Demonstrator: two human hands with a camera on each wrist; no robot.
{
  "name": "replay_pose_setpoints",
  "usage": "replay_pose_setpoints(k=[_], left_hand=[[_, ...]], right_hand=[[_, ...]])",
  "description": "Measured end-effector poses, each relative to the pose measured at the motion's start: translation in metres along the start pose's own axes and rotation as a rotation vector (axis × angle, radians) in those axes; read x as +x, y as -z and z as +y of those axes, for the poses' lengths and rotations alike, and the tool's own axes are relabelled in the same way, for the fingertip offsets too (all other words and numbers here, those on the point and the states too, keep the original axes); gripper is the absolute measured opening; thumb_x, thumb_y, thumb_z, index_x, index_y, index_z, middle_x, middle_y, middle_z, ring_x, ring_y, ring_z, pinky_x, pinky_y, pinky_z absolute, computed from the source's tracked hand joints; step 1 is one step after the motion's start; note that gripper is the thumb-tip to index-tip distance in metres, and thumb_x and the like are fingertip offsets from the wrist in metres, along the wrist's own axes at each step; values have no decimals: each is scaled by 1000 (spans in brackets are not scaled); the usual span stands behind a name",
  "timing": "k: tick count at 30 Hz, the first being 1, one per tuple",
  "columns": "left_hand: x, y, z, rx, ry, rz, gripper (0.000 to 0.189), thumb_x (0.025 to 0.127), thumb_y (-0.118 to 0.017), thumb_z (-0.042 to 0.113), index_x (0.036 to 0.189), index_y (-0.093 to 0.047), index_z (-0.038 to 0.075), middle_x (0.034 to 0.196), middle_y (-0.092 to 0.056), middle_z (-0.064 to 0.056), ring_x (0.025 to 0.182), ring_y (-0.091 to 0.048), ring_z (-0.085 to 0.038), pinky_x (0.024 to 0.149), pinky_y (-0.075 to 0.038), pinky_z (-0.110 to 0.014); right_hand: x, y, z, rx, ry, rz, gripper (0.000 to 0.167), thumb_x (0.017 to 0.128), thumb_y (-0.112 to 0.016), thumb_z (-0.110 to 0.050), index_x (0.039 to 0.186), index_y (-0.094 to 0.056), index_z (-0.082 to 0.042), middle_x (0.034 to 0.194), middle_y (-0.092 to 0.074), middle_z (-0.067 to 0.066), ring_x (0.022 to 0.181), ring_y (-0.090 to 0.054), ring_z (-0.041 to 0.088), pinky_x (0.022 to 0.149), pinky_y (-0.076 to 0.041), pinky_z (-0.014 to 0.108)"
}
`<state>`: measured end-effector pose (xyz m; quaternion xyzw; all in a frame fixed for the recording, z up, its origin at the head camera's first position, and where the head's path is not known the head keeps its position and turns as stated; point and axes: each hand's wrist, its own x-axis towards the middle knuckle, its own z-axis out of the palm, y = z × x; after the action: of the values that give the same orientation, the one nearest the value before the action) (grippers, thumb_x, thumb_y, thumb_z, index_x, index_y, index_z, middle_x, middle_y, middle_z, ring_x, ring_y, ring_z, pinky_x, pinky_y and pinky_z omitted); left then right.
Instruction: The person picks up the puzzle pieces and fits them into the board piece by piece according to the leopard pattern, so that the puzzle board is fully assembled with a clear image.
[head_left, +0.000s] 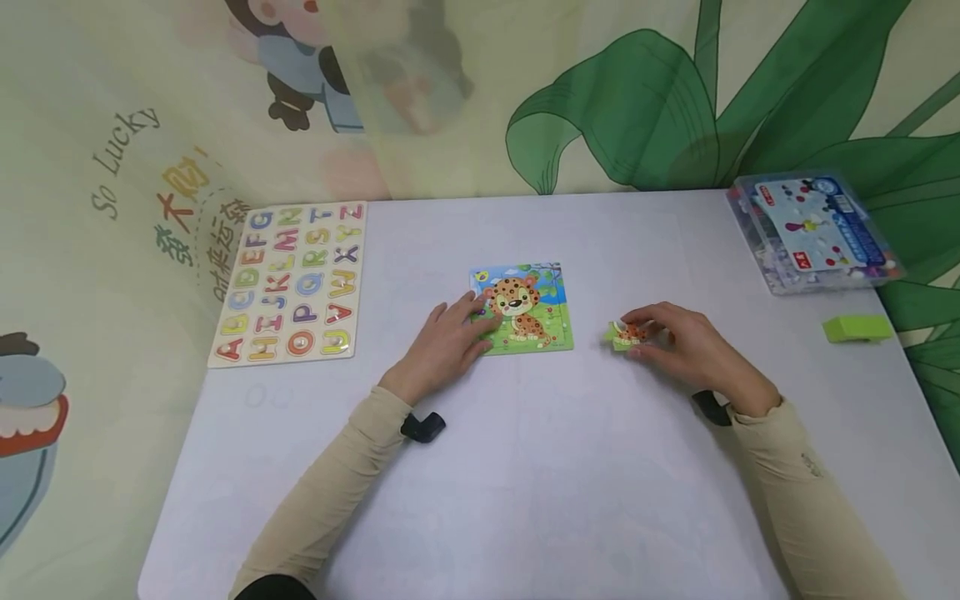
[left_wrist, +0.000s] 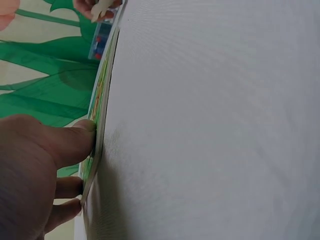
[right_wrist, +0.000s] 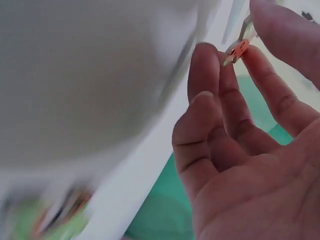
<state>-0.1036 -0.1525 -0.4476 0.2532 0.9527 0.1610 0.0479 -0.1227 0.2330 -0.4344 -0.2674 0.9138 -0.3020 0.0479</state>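
A square leopard puzzle board [head_left: 536, 321] lies near the middle of the white table. My left hand [head_left: 442, 346] rests on its left side with fingers spread over the picture. In the left wrist view, the thumb [left_wrist: 80, 135] presses on the board's face close to the edge. To the right of the board, my right hand [head_left: 690, 346] pinches a small puzzle piece [head_left: 628, 336] with orange spotted fur and green on it. The right wrist view shows this puzzle piece [right_wrist: 237, 51] between thumb and fingertips, partly hidden by the thumb.
An alphabet board [head_left: 288, 287] with knobbed letters lies at the left. At the back right sits a clear plastic box [head_left: 817, 233] with a printed label, and nearer, a light green block [head_left: 857, 328]. A printed curtain [head_left: 450, 167] hangs behind the table.
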Motion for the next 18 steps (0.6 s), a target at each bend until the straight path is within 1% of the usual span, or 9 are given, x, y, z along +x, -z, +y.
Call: replay_pose_setpoints(k=[3, 6, 9, 14, 18], left_hand=[[0, -1, 0, -13, 6, 4, 43, 107, -64, 28, 149, -63, 19, 168, -42, -15, 159, -34, -40, 125, -30, -68], [-1, -1, 0, -21, 14, 1, 43, 107, -64, 29, 149, -64, 18, 168, -42, -15, 159, -33, -40, 125, -30, -67], [-2, -1, 0, -21, 15, 1, 43, 107, -64, 29, 149, -64, 19, 169, -41, -14, 159, -33, -40, 125, -30, -67], [-1, -2, -2, -9, 1, 26, 42, 107, -64, 29, 148, -64, 19, 169, -41, -13, 159, -34, -38, 125, -32, -66], [-1, -2, -3, -13, -1, 26, 43, 108, -63, 30, 149, -63, 19, 170, -40, -12, 159, -34, -38, 125, -31, -67]], right_hand=[[17, -7, -11, 35, 26, -33, 43, 88, -87, -7, 127, -70, -5, 119, -73, 12, 97, -71, 25, 82, -57, 45], [34, -17, -22, 63, 56, -56, 41, 88, -87, -8, 125, -71, -3, 120, -71, 12, 98, -69, 26, 83, -55, 46], [51, -27, -33, 89, 75, -91, 40, 88, -88, -10, 123, -73, -2, 120, -68, 13, 99, -67, 27, 87, -55, 47], [75, -42, -51, 88, 93, -132, 38, 87, -89, -14, 121, -75, -4, 114, -67, 12, 96, -64, 24, 88, -51, 43], [85, -52, -59, 95, 94, -150, 38, 88, -89, -18, 121, -75, -5, 113, -69, 11, 95, -62, 24, 88, -49, 42]])
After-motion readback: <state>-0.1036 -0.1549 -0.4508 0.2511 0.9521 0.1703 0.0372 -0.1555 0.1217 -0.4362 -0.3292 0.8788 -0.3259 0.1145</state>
